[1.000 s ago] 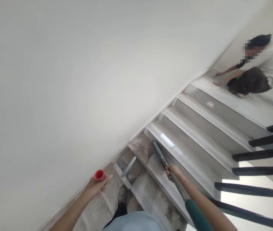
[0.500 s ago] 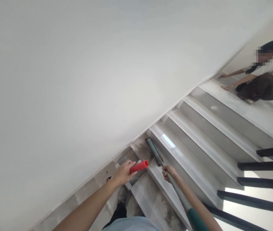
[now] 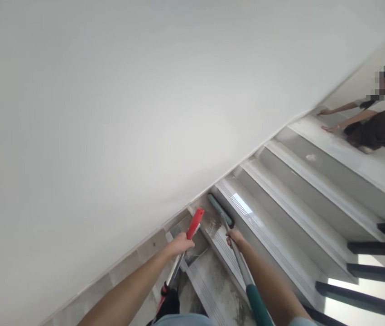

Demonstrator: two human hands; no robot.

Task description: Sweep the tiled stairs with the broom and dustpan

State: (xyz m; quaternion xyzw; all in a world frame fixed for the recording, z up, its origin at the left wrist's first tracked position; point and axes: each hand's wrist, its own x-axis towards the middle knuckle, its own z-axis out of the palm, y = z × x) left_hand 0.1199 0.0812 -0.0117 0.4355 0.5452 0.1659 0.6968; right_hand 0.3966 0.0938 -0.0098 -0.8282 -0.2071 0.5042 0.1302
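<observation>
Left fingers (image 3: pixel 189 244) around red handle (image 3: pixel 195 222), right fingers (image 3: pixel 229 240) around pole (image 3: pixel 242 263)

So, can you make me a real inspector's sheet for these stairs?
Surface: steps, lower ones dirty.
Job's things: push broom; red-ended silver pole.
Clutter: pale marks or debris beside the broom head; can't tell which.
Hands: left hand grips the pole near its red end; right hand grips the broom's shaft.
Cables: nothing clearly seen.
Surroundings: white wall, dark balusters, another person crouching on the landing.
</observation>
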